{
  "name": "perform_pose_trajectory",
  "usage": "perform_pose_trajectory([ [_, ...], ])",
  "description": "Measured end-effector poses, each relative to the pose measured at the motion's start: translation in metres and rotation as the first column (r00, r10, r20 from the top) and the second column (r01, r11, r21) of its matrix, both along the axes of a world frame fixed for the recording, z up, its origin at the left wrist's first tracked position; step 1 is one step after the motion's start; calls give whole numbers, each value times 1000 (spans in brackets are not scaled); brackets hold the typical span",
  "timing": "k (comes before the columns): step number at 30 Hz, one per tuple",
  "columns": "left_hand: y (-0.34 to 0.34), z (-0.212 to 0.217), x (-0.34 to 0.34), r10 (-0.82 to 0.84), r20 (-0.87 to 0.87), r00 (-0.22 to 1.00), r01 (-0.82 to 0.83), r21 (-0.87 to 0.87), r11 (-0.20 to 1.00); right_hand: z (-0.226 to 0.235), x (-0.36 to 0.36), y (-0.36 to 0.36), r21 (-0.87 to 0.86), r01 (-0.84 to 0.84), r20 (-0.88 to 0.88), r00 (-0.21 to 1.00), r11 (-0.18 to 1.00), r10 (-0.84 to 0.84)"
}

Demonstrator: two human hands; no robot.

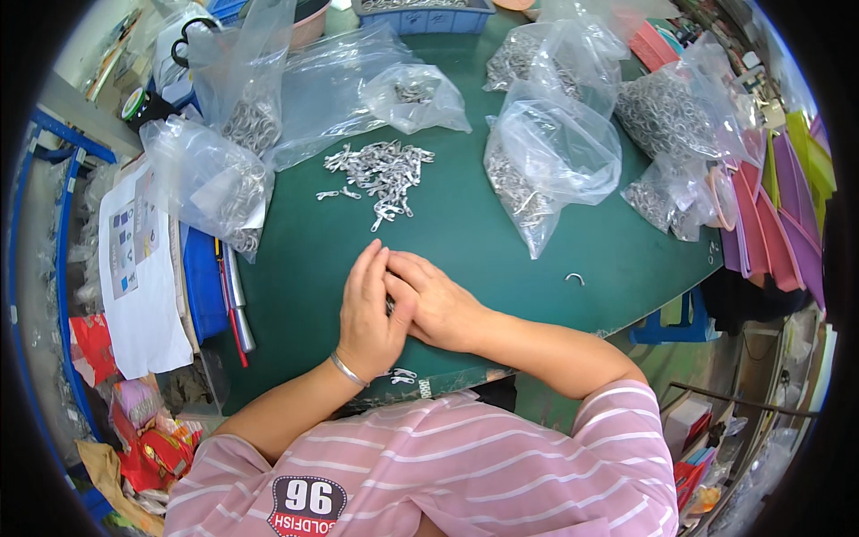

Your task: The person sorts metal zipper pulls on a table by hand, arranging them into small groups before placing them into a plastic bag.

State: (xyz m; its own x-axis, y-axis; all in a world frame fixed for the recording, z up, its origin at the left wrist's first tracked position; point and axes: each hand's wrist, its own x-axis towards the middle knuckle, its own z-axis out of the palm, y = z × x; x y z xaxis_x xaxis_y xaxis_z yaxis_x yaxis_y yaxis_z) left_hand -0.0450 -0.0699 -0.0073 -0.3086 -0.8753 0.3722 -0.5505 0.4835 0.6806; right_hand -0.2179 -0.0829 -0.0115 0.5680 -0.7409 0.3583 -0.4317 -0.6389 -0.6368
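Note:
My left hand (365, 309), with a silver bangle on its wrist, and my right hand (443, 309) press together above the green table. Their palms are cupped, and grey metal bits (389, 305) show in the gap between the thumbs; most of what lies inside is hidden. Just beyond the fingertips lies a loose pile of small silver metal clips (385, 174), with a few strays at its left and near side. Close to my body, by the left wrist, lie a few more small silver pieces (403, 376). A curved silver piece (574, 279) rests alone to the right.
Clear plastic bags of metal rings (210, 179) stand at left, more bags of metal parts (546, 161) at right. A blue tray (425, 20) sits at the far edge. Pens (234, 304) and papers (139, 268) line the left; pink and purple bins (769, 215) the right.

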Motion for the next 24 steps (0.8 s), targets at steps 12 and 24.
perform_pose_trajectory([
  [12,-21,28,-30,616,-748,248,256,664,703,25,62,4,270,403,496,720,875,-485],
  [24,-36,18,1,862,-504,-63,754,542,372,81,-29,-17,-296,443,321,881,846,-348],
])
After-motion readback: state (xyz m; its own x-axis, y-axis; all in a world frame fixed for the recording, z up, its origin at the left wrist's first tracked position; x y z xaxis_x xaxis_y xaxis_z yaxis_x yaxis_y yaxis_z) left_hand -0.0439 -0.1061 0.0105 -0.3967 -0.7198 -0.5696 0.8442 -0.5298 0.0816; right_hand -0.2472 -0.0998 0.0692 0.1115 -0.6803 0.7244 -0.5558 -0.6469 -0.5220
